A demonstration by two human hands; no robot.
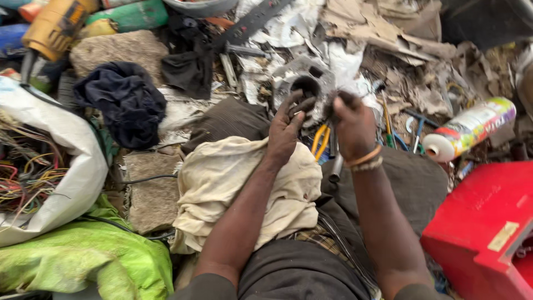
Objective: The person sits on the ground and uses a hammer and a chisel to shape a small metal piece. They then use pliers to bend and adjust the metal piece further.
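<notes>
We find little free room around our left hand [286, 130] and right hand [352, 125]. At twelve o'clock scrap cardboard [383, 28] and a grey metal casting [305, 83] crowd in. At three o'clock a spray can [469, 128] and red box [483, 222] block us. At nine o'clock a dark cloth [125, 100] lies; only the cream cloth [239, 189] at six o'clock offers passage.

Red box [488, 233] cut off bottom-right

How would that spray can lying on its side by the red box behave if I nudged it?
The spray can lies on its side and is round, so it would probably roll, though the scraps around it might stop it soon. Its smooth printed wall looks slippery to grip. It is likely light for its size; how full it is cannot be told.
</notes>
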